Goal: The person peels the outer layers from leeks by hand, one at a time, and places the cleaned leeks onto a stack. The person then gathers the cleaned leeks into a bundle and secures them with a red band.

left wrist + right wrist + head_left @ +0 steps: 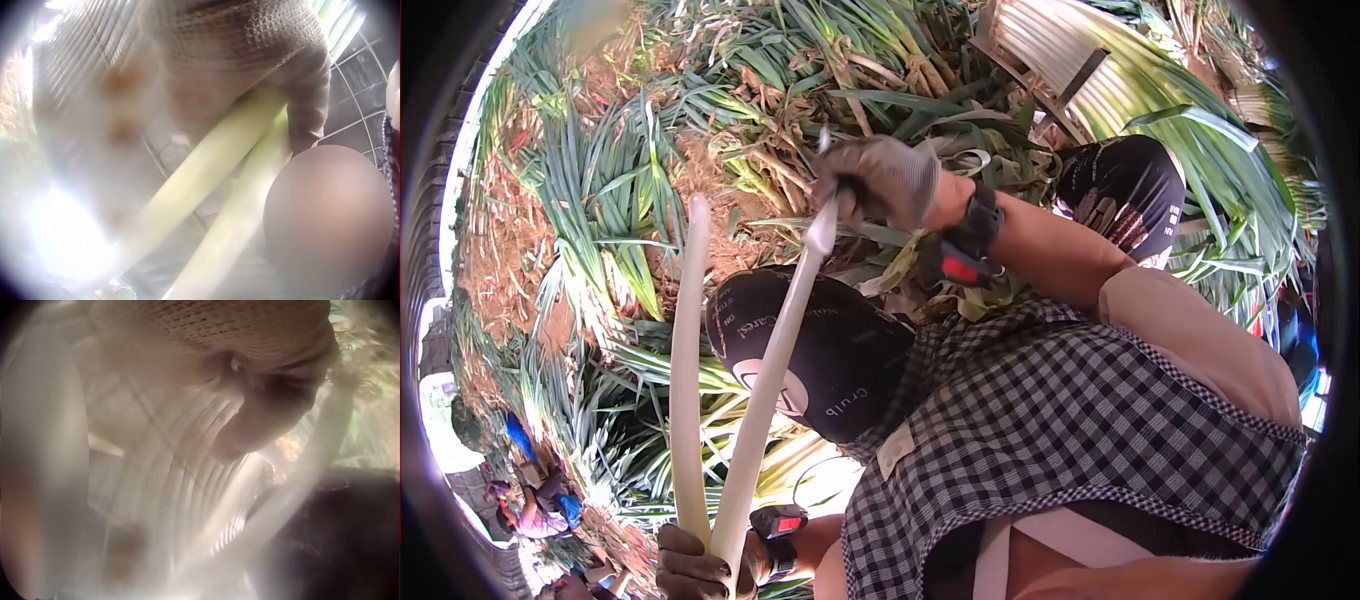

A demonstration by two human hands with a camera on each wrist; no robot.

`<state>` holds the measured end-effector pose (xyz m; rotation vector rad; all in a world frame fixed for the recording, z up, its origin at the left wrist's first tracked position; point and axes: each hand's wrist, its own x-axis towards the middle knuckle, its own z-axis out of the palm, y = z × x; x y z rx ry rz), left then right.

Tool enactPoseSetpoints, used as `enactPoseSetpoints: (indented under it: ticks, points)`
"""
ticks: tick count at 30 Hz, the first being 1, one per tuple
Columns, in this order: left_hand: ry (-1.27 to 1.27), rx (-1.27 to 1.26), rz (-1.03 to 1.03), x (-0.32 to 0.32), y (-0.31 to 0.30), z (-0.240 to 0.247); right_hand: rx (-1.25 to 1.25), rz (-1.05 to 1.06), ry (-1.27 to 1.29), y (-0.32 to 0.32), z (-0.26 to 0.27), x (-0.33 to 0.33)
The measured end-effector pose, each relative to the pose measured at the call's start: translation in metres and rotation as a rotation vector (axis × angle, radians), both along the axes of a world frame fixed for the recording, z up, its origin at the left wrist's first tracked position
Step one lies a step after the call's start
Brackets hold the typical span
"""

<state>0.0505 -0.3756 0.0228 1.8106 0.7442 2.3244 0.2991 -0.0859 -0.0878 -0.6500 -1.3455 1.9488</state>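
Note:
Two long white green onion stalks stand side by side in the head view, their lower ends in my gloved left hand (pixel 700 565). The left stalk (pixel 688 370) has its upper end free. Leaning right, the other stalk (pixel 770 390) reaches up to my gloved right hand (pixel 880 180). Its fingers pinch the upper end around a loosened outer layer (pixel 821 235), with a thin tip showing past them. In the left wrist view, fingers and thumb curl round both stalks (pixel 206 156). The right wrist view is hazy; curled gloved fingers (pixel 275 406) show above the pale stalks (pixel 281 506).
Heaps of green onions (pixel 600 180) lie on reddish soil ahead. A large bundle (pixel 1090 60) rests in a metal frame at the upper right. Dark-clad knees (pixel 810 350) and a checked apron (pixel 1080 420) are close by. Other people (pixel 540 510) sit at the far left.

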Motion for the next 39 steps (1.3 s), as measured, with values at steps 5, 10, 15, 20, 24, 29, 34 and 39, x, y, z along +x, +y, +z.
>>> enactPoseSetpoints:
  ticks: [5, 10, 15, 20, 24, 29, 34, 39]
  points:
    - [0.039, -0.040, 0.001, -0.017, -0.023, -0.007, -0.696, -0.509, 0.219, 0.093, -0.121, 0.048]
    - [0.029, -0.050, 0.064, -0.027, -0.017, -0.018, 0.623, -0.229, -0.452, 0.028, -0.013, 0.039]
    - [-0.019, -0.070, 0.119, -0.034, -0.011, -0.020, 1.204, 0.148, -0.517, -0.022, 0.032, 0.000]
    - [-0.069, -0.094, 0.183, -0.037, -0.010, -0.018, 1.176, 0.348, -0.383, -0.004, 0.026, -0.027]
    - [-0.110, -0.112, 0.222, -0.040, -0.005, -0.016, 1.187, 0.578, -0.362, 0.011, 0.028, -0.044]
    - [-0.179, -0.127, 0.305, -0.042, -0.008, -0.021, 0.272, 0.152, -0.345, 0.025, 0.026, -0.017]
    - [-0.238, -0.147, 0.374, -0.045, -0.004, -0.023, 1.068, -0.178, -1.169, 0.068, 0.008, 0.006]
    - [-0.300, -0.173, 0.433, -0.046, 0.000, -0.025, 1.199, 0.416, -0.557, 0.015, 0.050, -0.010]
